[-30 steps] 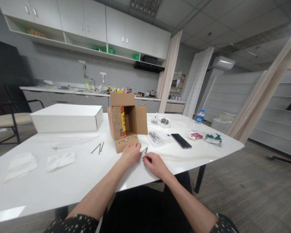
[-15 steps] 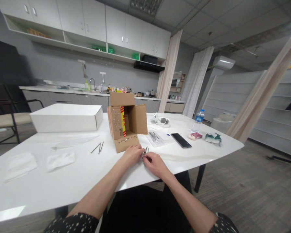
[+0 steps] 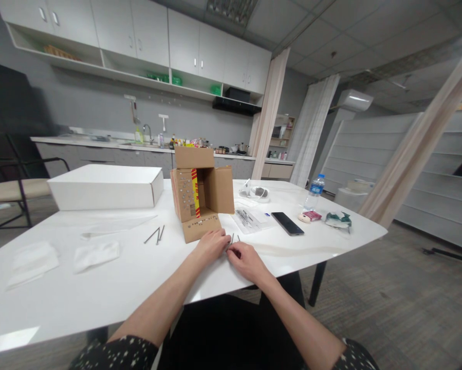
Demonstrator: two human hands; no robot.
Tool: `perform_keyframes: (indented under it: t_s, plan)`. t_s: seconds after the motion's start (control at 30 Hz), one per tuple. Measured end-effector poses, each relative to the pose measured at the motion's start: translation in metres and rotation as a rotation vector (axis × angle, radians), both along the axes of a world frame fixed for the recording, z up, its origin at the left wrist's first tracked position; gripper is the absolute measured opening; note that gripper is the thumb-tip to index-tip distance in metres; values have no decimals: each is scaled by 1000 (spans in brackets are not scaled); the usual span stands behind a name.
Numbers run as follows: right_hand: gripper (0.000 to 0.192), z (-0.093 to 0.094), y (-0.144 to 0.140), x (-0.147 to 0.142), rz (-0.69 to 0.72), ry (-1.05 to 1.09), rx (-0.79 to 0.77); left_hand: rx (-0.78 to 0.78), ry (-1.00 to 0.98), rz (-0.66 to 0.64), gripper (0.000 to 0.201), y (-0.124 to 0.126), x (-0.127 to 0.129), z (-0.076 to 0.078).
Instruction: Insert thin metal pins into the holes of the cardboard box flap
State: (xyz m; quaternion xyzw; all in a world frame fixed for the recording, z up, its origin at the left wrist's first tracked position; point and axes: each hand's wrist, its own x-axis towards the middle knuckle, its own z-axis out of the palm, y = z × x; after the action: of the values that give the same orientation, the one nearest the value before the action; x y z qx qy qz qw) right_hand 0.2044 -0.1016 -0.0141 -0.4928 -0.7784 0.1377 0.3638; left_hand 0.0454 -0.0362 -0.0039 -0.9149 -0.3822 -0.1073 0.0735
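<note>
My left hand (image 3: 211, 243) and my right hand (image 3: 243, 259) meet on the white table (image 3: 138, 272), fingertips together on thin metal pins (image 3: 235, 239) that stick up between them. How each hand grips them is too small to tell. Just behind my hands stands an open cardboard box (image 3: 200, 190) on its side, its flaps studded with small metal dots. Two more metal pins (image 3: 156, 235) lie to the left of the box.
A white flat box (image 3: 105, 187) sits at the back left. Folded white cloths (image 3: 95, 254) lie at the left. A plastic bag of tools (image 3: 248, 218), a black phone (image 3: 288, 223), a water bottle (image 3: 314, 191) and small packets (image 3: 338, 220) lie to the right.
My left hand has slid slightly right to meet my right hand. The pins between the fingers now stand more upright.
</note>
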Motion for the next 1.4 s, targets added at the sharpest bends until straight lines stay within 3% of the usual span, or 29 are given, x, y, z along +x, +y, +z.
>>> perform_keyframes:
  t_s: [0.47,0.67,0.8,0.97,1.1,1.17,1.4]
  plan:
    - [18,2,-1,-2,-3,6,8,38,54,35,20,-3,4,3]
    - [18,1,-1,-1,-19,-2,4,-39,-121,82,20,6,5,0]
    - [17,2,-2,-1,-21,-1,1,20,-285,113,26,17,-1,4]
    - [17,4,-3,-1,-19,2,-12,24,-326,179,32,28,-23,12]
    - [17,4,-3,-1,-20,0,-13,109,-340,227,30,21,-28,18]
    - [16,5,-3,-1,-23,-12,-16,138,-316,186,27,13,-26,19]
    - [17,4,-3,-1,-19,-11,-11,-15,-222,66,20,3,-27,13]
